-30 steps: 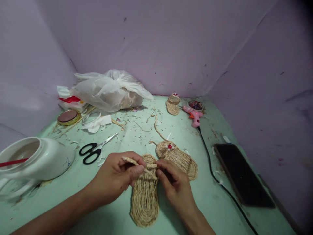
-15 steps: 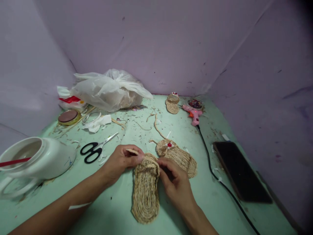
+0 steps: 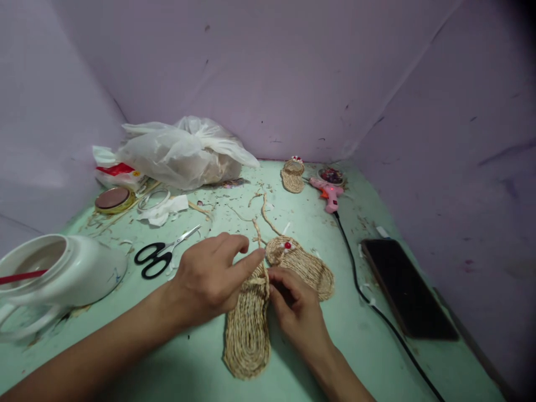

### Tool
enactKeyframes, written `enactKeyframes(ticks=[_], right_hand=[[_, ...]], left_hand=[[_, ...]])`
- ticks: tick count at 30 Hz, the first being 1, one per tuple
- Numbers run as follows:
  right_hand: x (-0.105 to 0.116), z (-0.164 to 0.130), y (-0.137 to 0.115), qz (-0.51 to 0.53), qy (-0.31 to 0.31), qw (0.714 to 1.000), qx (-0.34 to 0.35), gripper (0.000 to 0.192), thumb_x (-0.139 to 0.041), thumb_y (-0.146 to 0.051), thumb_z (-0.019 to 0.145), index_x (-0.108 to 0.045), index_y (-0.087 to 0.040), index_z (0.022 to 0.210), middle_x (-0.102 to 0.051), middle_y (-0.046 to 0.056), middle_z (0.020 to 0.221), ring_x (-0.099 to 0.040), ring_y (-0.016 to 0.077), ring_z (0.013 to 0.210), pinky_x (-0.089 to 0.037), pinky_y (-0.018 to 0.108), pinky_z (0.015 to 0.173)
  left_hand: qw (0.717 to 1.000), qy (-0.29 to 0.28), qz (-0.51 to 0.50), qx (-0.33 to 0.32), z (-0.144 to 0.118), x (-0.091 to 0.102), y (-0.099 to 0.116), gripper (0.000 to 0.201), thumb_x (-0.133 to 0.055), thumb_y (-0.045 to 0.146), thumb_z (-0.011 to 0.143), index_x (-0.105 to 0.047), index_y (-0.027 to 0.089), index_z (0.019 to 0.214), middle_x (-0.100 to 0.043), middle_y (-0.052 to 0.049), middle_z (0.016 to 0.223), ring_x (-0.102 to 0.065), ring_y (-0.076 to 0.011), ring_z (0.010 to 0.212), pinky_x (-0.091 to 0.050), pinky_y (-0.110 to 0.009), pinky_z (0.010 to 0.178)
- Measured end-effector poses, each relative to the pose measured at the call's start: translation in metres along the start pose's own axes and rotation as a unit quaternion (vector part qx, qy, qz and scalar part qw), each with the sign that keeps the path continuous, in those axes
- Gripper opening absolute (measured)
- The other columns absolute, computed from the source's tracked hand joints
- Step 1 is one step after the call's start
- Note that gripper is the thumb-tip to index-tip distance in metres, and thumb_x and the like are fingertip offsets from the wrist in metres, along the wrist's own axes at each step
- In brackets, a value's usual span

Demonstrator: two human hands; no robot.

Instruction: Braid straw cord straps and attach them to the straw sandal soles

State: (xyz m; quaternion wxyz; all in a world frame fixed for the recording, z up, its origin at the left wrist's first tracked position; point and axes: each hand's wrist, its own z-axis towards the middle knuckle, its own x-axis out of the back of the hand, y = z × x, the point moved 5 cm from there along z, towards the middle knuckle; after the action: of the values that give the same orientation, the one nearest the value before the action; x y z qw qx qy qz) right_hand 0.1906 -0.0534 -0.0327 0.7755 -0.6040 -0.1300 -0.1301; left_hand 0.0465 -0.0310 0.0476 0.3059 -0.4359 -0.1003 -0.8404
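Note:
A small woven rope slipper (image 3: 248,340) lies on the table, sole up the middle, with a braided strap across its toe end. My right hand (image 3: 298,307) pinches the strap's right side at the slipper's edge. Over the toe reaches my left hand (image 3: 213,279), thumb and forefinger stretched out and apart, hiding part of the toe and strap. A loose rope end (image 3: 257,230) sticks up just past the left fingertips. To the right lies a second rope slipper (image 3: 307,268) with a red bead and small white beads on its strap.
Black-handled scissors (image 3: 157,259) and a white pitcher (image 3: 84,265) are at left. A plastic bag (image 3: 184,159) sits at the back. A pink glue gun (image 3: 330,192), its cord, and a phone (image 3: 408,287) are at right. A small beaded slipper (image 3: 293,176) stands farther back.
My left hand has moved right and over the slipper's toe, its fingers spreading apart. The rope end it held now points away from me. My right hand keeps its pinch.

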Motion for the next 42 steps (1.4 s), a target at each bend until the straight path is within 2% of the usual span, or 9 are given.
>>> enactKeyframes(ticks=[4, 16, 23, 26, 31, 35, 38, 40, 42], right_hand=[[-0.001, 0.0, 0.0, -0.003, 0.002, 1.0, 0.005, 0.02, -0.049, -0.012, 0.077, -0.063, -0.019, 0.09, -0.065, 0.007, 0.09, -0.059, 0.02, 0.086, -0.048, 0.035, 0.079], [0.001, 0.002, -0.004, 0.002, 0.006, 1.0, 0.012, 0.019, -0.049, -0.01, 0.076, -0.062, -0.019, 0.086, -0.065, 0.006, 0.085, -0.06, 0.0184, 0.082, -0.048, 0.032, 0.075], [0.007, 0.0, -0.001, -0.013, 0.031, 0.999, -0.01, 0.022, -0.048, -0.01, 0.078, -0.061, -0.018, 0.093, -0.065, 0.007, 0.091, -0.059, 0.0184, 0.086, -0.047, 0.033, 0.079], [0.014, -0.005, 0.0, -0.025, 0.072, 0.996, -0.057, 0.015, -0.051, -0.015, 0.077, -0.06, -0.019, 0.089, -0.064, 0.005, 0.085, -0.059, 0.0165, 0.073, -0.048, 0.029, 0.066], [0.009, -0.013, -0.014, -0.068, 0.024, 0.997, -0.036, 0.012, -0.068, -0.02, 0.065, -0.059, -0.019, 0.073, -0.059, 0.002, 0.069, -0.054, 0.0146, 0.06, -0.043, 0.026, 0.053], [0.003, -0.014, -0.015, -0.079, 0.017, 0.997, -0.019, 0.005, -0.063, -0.016, 0.068, -0.059, -0.018, 0.071, -0.059, 0.002, 0.068, -0.054, 0.0146, 0.06, -0.043, 0.026, 0.054], [0.006, -0.012, -0.008, -0.056, 0.035, 0.996, -0.053, 0.005, -0.06, -0.014, 0.07, -0.059, -0.018, 0.066, -0.06, 0.002, 0.064, -0.055, 0.014, 0.057, -0.044, 0.026, 0.054], [0.008, -0.012, -0.006, -0.047, 0.039, 0.997, -0.057, 0.005, -0.061, -0.014, 0.069, -0.06, -0.018, 0.067, -0.061, 0.002, 0.063, -0.055, 0.0144, 0.057, -0.044, 0.026, 0.053], [0.009, -0.012, -0.007, -0.037, 0.041, 0.998, -0.041, 0.006, -0.06, -0.013, 0.07, -0.062, -0.019, 0.068, -0.062, 0.002, 0.065, -0.056, 0.0148, 0.059, -0.045, 0.026, 0.054]], left_hand=[[0.997, -0.018, 0.076, -0.02, 0.011, -0.008, -0.004, 0.03, -0.046, 0.01, 0.078, -0.057, 0.017, 0.104, -0.059, -0.005, 0.073, -0.051, -0.016, 0.063, -0.038, -0.026, 0.051], [0.997, -0.001, 0.067, -0.026, 0.007, -0.014, -0.007, 0.015, -0.05, 0.01, 0.075, -0.06, 0.015, 0.085, -0.06, -0.006, 0.074, -0.053, -0.0155, 0.063, -0.039, -0.025, 0.049], [0.996, -0.01, 0.074, -0.051, -0.003, 0.009, 0.008, 0.023, -0.05, 0.009, 0.073, -0.059, 0.015, 0.094, -0.064, -0.011, 0.093, -0.06, -0.0174, 0.068, -0.045, -0.028, 0.055], [0.993, -0.045, 0.103, -0.044, -0.01, 0.021, 0.015, 0.026, -0.048, 0.01, 0.074, -0.06, 0.018, 0.095, -0.065, -0.008, 0.09, -0.061, -0.019, 0.068, -0.045, -0.029, 0.055], [0.985, -0.083, 0.144, -0.047, -0.008, 0.03, 0.024, 0.025, -0.043, 0.009, 0.074, -0.061, 0.016, 0.089, -0.068, -0.009, 0.082, -0.061, -0.0196, 0.06, -0.042, -0.03, 0.048], [0.988, -0.066, 0.128, -0.047, 0.001, 0.033, 0.032, 0.027, -0.042, 0.008, 0.075, -0.058, 0.018, 0.093, -0.068, -0.009, 0.085, -0.06, -0.0175, 0.059, -0.041, -0.029, 0.049], [0.998, -0.012, 0.063, 0.009, -0.007, 0.037, 0.035, 0.018, -0.047, 0.012, 0.075, -0.058, 0.019, 0.087, -0.068, -0.007, 0.079, -0.06, -0.0151, 0.059, -0.042, -0.026, 0.052], [0.993, -0.02, 0.014, 0.117, -0.022, 0.032, 0.03, 0.005, -0.053, 0.017, 0.075, -0.057, 0.019, 0.073, -0.065, -0.003, 0.065, -0.059, -0.0129, 0.054, -0.041, -0.024, 0.052], [0.967, -0.135, -0.007, 0.217, -0.042, 0.014, 0.025, 0.026, -0.048, 0.026, 0.081, -0.053, 0.019, 0.056, -0.057, 0.0, 0.049, -0.053, -0.012, 0.042, -0.034, -0.024, 0.044]])
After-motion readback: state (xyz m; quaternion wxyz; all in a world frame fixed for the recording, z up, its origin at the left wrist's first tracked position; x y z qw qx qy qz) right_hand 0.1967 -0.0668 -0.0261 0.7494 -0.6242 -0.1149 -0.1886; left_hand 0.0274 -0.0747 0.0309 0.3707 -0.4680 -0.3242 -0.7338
